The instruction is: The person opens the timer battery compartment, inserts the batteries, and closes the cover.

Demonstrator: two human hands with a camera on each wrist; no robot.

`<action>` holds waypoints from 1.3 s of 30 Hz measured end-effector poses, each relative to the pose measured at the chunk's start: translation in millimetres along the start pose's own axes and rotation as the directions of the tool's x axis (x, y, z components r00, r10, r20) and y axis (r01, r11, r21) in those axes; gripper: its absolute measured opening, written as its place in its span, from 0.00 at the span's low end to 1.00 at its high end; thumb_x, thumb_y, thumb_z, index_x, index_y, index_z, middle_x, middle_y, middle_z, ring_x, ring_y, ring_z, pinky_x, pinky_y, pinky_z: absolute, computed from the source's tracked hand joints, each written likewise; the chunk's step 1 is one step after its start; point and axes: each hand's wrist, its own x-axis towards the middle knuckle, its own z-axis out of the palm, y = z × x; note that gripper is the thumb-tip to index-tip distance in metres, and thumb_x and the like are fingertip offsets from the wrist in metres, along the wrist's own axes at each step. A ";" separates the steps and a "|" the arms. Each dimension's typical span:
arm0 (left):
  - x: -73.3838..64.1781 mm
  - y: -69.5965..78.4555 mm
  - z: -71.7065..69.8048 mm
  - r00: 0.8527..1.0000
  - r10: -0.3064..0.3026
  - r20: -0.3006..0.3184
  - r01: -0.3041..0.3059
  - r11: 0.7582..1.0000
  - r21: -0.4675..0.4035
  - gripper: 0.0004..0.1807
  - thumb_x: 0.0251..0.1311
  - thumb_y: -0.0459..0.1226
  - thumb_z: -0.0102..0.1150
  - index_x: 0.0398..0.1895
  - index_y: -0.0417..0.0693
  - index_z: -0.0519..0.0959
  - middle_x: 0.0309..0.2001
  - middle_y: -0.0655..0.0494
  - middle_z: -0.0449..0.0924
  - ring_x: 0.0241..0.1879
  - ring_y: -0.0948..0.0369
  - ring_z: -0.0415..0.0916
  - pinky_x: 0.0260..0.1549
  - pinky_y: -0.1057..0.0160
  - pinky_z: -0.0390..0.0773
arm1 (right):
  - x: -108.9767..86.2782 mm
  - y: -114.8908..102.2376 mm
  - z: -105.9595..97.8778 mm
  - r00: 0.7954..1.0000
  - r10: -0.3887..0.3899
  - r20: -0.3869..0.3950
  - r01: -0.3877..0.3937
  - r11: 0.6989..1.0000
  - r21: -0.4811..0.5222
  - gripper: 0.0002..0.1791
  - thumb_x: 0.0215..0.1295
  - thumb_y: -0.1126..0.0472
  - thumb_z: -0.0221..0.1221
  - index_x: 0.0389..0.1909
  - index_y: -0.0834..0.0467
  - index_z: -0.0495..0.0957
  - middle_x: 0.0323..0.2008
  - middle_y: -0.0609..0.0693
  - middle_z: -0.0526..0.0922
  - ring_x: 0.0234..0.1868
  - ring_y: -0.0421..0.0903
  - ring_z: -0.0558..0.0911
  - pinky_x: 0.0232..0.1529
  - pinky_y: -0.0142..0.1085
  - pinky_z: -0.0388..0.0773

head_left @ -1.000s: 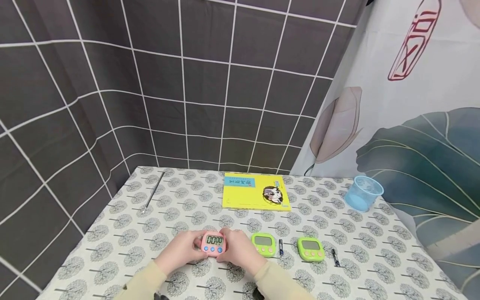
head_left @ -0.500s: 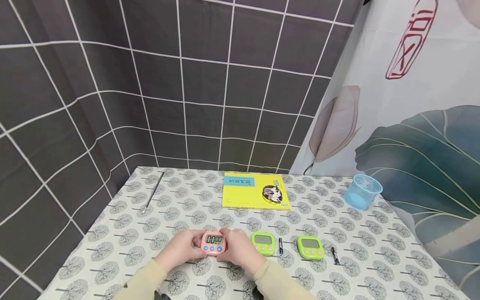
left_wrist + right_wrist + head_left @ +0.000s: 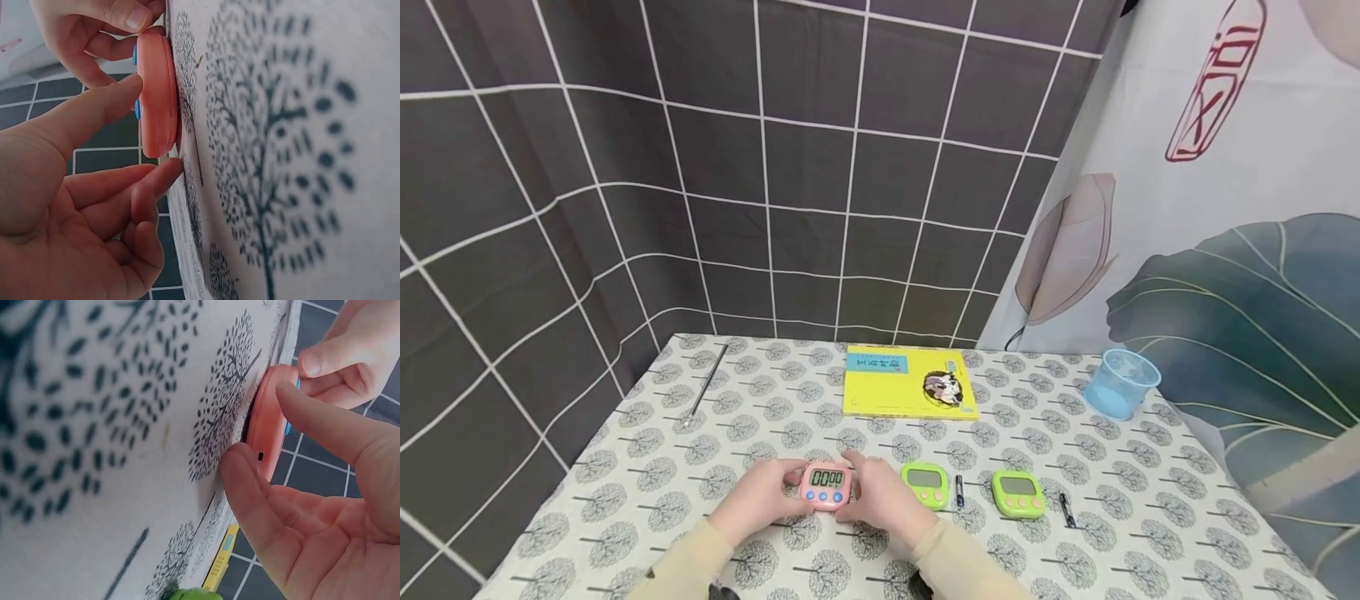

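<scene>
Pink timer (image 3: 826,480) lies face up on the cloth-covered table (image 3: 580,533), left of the middle, well in from the far edge and nearer the front, whose edge runs out of view; its display shows only zeros. The left hand (image 3: 763,493) has thumb and forefinger curled round its left side, a light pinch. The right hand (image 3: 886,497) straddles its right side, thumb and forefinger parted around the casing; whether they bear on it I cannot tell. Toward the right edge are a green timer (image 3: 926,481), a short dark pen (image 3: 959,492), a second green timer (image 3: 1018,490) and another pen (image 3: 1067,510), in a loose row. A yellow book (image 3: 902,396) lies by the far edge, and a blue cup (image 3: 1120,387) stands near the far right corner. The step in hand looks like steadying or squaring the timer on the cloth. From here the next move would seem to call for an even release on both sides, fingers clear of the three blue buttons, so the casing is not knocked askew
</scene>
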 end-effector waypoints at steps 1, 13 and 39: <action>-0.1 0.5 0.8 1.000 -0.001 -0.008 0.001 1.000 0.017 0.36 0.36 0.47 0.76 0.51 0.40 0.79 0.37 0.50 0.84 0.40 0.52 0.80 0.48 0.46 0.75 | -1.3 1.1 -0.3 1.000 0.005 0.007 -0.005 1.000 0.020 0.47 0.40 0.58 0.75 0.64 0.63 0.66 0.29 0.51 0.81 0.29 0.43 0.76 0.37 0.36 0.78; 1.4 15.5 9.1 0.992 0.062 -0.114 -0.041 0.983 0.179 0.36 0.36 0.51 0.75 0.51 0.43 0.79 0.39 0.54 0.84 0.36 0.59 0.73 0.43 0.49 0.72 | -17.5 16.2 -13.0 0.996 -0.053 -0.068 0.061 0.991 0.118 0.37 0.47 0.59 0.71 0.60 0.64 0.70 0.22 0.41 0.74 0.20 0.34 0.70 0.21 0.27 0.71; 18.7 57.8 47.8 0.985 0.161 -0.067 -0.143 0.966 0.214 0.35 0.42 0.53 0.70 0.54 0.44 0.78 0.43 0.51 0.84 0.45 0.50 0.77 0.50 0.42 0.69 | -35.2 50.9 -38.8 0.986 -0.008 -0.167 0.005 1.000 -0.020 0.30 0.46 0.53 0.71 0.51 0.60 0.77 0.32 0.46 0.78 0.31 0.41 0.74 0.34 0.35 0.75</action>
